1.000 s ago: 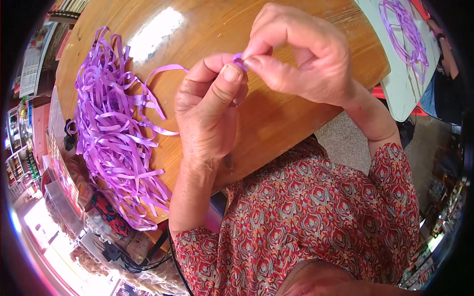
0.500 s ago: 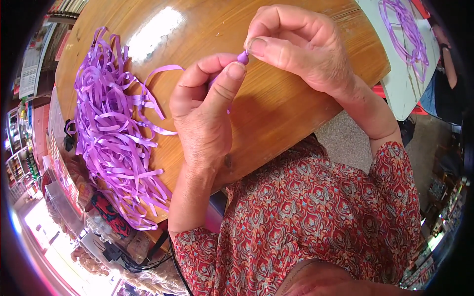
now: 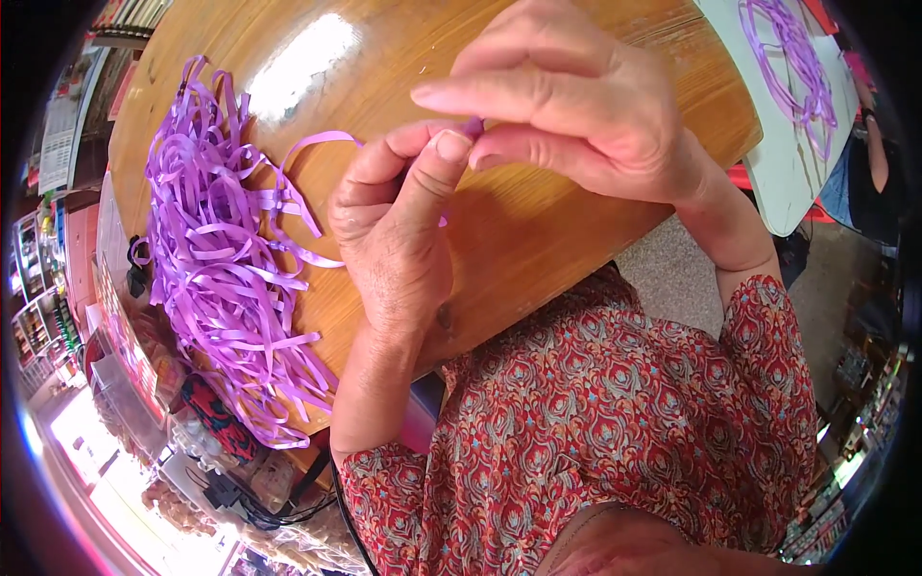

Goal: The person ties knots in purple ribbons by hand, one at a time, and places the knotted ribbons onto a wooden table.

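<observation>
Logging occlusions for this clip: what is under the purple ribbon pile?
The wooden table shows along the right side of the purple ribbon pile and through gaps there. Beneath the dense middle, nothing can be made out: the pile covers it.

The table (image 3: 538,250) in front of me is wood, its grain showing through a finish glossy enough to throw back a white glare. Over its left part, the heaped ribbons (image 3: 216,230) look like smooth cloth with a soft satin sheen. Above the table, the small end of ribbon (image 3: 474,125) looks smooth as well. Past the table's right edge, a pale tabletop (image 3: 783,187) seems smooth, its material unclear. At the table's near edge, the shirt (image 3: 615,413) is soft, matt cloth; the floor (image 3: 672,274) there looks speckled and matt.
</observation>
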The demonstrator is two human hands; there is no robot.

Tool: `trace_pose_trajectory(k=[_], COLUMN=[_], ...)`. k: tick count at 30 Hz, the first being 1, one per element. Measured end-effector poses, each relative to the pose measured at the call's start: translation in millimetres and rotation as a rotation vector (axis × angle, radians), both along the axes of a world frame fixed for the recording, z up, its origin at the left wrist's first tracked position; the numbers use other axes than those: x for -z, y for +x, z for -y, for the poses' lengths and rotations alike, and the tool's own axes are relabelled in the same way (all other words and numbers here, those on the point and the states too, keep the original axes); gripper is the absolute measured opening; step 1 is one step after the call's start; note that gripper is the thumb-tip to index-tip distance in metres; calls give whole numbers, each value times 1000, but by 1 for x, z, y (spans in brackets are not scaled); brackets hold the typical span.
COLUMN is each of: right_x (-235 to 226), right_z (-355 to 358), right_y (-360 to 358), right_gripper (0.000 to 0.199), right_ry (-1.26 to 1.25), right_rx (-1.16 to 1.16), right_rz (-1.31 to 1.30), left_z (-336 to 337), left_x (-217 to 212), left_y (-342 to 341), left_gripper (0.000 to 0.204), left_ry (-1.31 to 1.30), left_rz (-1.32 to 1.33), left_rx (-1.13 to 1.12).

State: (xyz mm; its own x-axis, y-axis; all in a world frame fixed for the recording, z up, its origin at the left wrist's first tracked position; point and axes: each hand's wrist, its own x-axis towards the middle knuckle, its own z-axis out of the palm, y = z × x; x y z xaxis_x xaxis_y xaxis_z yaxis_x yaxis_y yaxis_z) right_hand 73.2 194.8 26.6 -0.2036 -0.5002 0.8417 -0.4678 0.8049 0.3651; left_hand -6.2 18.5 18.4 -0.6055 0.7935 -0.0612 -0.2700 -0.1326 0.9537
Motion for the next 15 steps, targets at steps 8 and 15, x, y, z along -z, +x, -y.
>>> trace_pose_trajectory(k=[8,15], right_x=[-51,-47], right_z=[47,46], right_y=[42,43], right_gripper=[14,12], right_ry=[-696,-595], right_rx=[282,367], right_rz=[698,702], left_z=[4,4], left_x=[-3,-3], left_y=[-4,-2], left_gripper=[4,4], left_ry=[-10,-50], left_rz=[-143,-418], left_rx=[44,32])
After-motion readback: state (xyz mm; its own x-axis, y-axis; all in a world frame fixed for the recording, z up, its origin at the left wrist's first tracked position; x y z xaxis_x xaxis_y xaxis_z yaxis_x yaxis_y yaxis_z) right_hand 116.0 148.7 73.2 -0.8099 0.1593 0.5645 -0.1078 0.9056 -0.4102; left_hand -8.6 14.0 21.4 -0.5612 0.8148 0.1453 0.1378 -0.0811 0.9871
